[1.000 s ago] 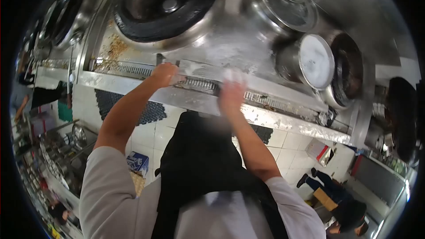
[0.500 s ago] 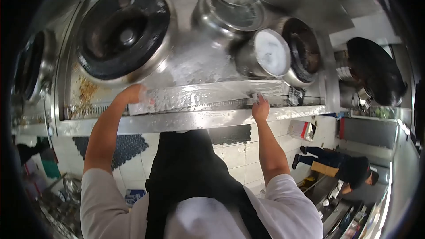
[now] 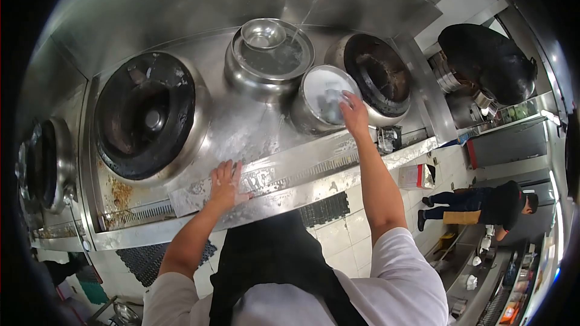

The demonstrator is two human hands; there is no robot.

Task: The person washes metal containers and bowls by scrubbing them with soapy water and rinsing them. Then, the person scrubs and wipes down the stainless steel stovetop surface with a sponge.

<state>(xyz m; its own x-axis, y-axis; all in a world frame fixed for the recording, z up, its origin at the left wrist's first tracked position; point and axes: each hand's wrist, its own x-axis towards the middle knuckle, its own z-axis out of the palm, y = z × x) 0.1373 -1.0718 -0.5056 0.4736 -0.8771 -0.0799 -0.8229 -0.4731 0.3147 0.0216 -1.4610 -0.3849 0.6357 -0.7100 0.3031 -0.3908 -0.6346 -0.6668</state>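
Note:
My left hand (image 3: 226, 188) lies with fingers spread on a long, wet steel strip (image 3: 290, 160) along the front of the wok range. My right hand (image 3: 355, 115) reaches over the rim of a steel pot (image 3: 309, 116) of white, sudsy water. Its fingers are closed on a grey, crumpled wad like a scouring pad (image 3: 331, 106), at the surface of the suds. Beneath the strip, part of a slotted drain grate (image 3: 302, 175) shows.
A large black-rimmed wok burner (image 3: 112, 139) stands at left, a smaller burner (image 3: 389, 75) at right. Water runs into a big steel pot (image 3: 235, 72) with a steel bowl (image 3: 264, 35) in it. A black wok (image 3: 483, 60) stands far right; another person (image 3: 504, 205) works beyond.
My right hand has moved up from the front strip to the sudsy pot with the grey wad. My left hand has shifted right along the strip and lies flat. The view has tilted.

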